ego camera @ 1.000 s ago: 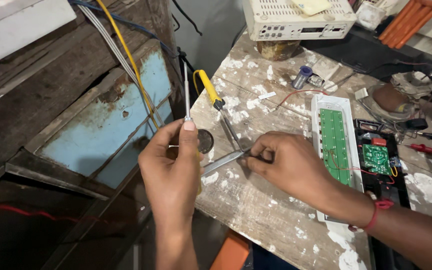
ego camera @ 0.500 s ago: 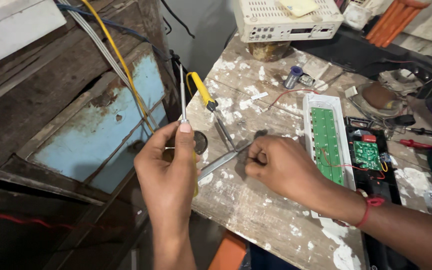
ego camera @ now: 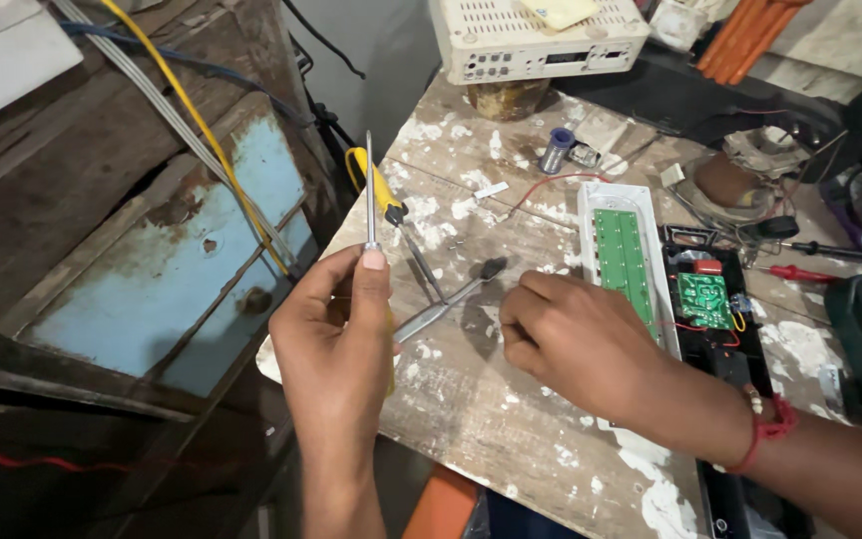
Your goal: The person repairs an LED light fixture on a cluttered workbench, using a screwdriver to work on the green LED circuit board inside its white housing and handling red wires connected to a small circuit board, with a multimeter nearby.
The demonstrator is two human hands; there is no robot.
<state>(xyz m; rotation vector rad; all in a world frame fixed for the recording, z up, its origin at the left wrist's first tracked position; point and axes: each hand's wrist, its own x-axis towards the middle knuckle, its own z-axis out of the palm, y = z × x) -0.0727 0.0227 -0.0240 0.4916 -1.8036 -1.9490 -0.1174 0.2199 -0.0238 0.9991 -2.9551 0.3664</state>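
At the far left of the frame stood a worn wooden cabinet [ego camera: 102, 250] with a chipped blue panel, and a yellow cable [ego camera: 202, 140] and grey wires ran diagonally across it. Just left of centre, the left hand [ego camera: 336, 334] rose with its fingers [ego camera: 375, 262] pinching a thin metal screwdriver [ego camera: 369, 190], its slim shaft pointing straight up. Beside it, a yellow-handled screwdriver [ego camera: 383, 190] and metal tweezers [ego camera: 446, 301] lay on the surface [ego camera: 511, 429], which was rough wood flecked with white paint. Right of centre, the right hand [ego camera: 576, 334] rested on the surface with fingers curled loosely, holding nothing visible, near the tweezers. Further right lay a white lamp casing [ego camera: 641, 269] with a green board inside. A white box [ego camera: 536, 40] sat at the top.
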